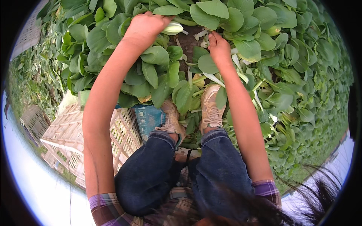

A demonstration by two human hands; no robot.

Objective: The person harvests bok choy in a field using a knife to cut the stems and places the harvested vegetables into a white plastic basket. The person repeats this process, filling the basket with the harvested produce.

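My left hand is closed around a head of bok choy at the top, whose pale stem base sticks out to the right of my fingers. My right hand is low among the leaves to the right, beside a leafy bok choy plant; its fingertips are close together near pale stem scraps, and what they touch is not clear. Between the hands lies a strip of bare brown soil. Loose leaves and white stalks lie below my right hand.
My shoes stand among fallen leaves. A stack of cream plastic crates is at the left, with a blue printed bag beside my left shoe. Another crate stands farther left. Dense rows of greens spread to the right.
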